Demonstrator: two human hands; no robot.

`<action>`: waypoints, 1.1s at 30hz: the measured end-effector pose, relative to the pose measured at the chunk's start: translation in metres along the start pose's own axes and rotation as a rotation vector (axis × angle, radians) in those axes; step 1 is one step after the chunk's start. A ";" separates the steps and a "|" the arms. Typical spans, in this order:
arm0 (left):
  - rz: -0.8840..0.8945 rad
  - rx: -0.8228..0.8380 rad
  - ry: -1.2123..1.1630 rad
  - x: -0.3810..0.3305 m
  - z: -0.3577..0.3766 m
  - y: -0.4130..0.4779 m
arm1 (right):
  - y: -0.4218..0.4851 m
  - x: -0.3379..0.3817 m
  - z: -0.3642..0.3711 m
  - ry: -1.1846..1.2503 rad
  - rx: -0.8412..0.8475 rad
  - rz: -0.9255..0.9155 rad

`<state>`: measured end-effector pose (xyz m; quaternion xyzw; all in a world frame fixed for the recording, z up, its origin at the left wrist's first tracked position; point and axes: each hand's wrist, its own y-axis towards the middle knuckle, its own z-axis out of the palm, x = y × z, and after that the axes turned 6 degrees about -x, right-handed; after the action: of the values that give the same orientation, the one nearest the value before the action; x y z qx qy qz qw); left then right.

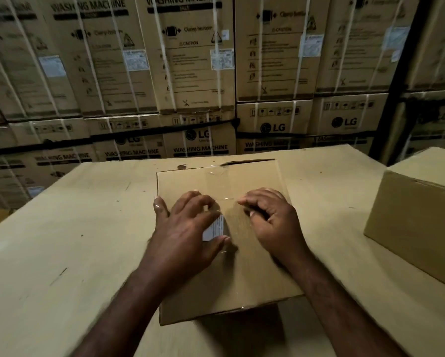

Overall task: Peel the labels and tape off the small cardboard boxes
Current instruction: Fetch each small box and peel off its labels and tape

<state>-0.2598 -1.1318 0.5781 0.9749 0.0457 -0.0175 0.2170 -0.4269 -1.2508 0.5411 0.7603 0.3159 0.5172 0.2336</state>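
Small brown cardboard box (pixel 242 279) sits flaps-up at the centre of a wide pale cardboard worktop (pixel 74 240), its near edge overhanging its own shadow. A strip of clear glossy tape (pixel 222 181) runs down the middle of the lid; it wrinkles near the far edge, where one flap stands slightly ajar.

Left hand (pixel 185 228) – spread wide, palm down on the left half of the lid. Its fingers (pixel 161 206) are fanned and lightly bent, the little finger at the box's left edge. A white printed label (pixel 212 229) shows between forefinger and thumb, with the thumb tip touching its lower corner. Whether the label is stuck flat or partly lifted – cannot tell.

Right hand (pixel 273 222) – on the right half of the lid, fingers curled in tightly, thumb tucked against them. The forefinger tip (pixel 243 201) meets a glinting tape edge. The tape is transparent, so I cannot tell whether the hand has hold of it.

A second brown cardboard box (pixel 417 228) stands well apart at the right. Behind, a wall of strapped washing-machine cartons (pixel 190 60).
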 end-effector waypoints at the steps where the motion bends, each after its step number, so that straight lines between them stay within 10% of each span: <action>1: -0.003 -0.003 -0.013 -0.001 -0.001 0.001 | 0.001 0.000 0.000 0.013 -0.007 0.002; 33: -0.007 -0.150 -0.129 0.019 0.015 0.012 | -0.005 0.008 0.008 -0.317 0.090 -0.191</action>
<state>-0.2401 -1.1477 0.5691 0.9527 0.0361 -0.0776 0.2916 -0.4185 -1.2418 0.5398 0.8085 0.3686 0.3518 0.2943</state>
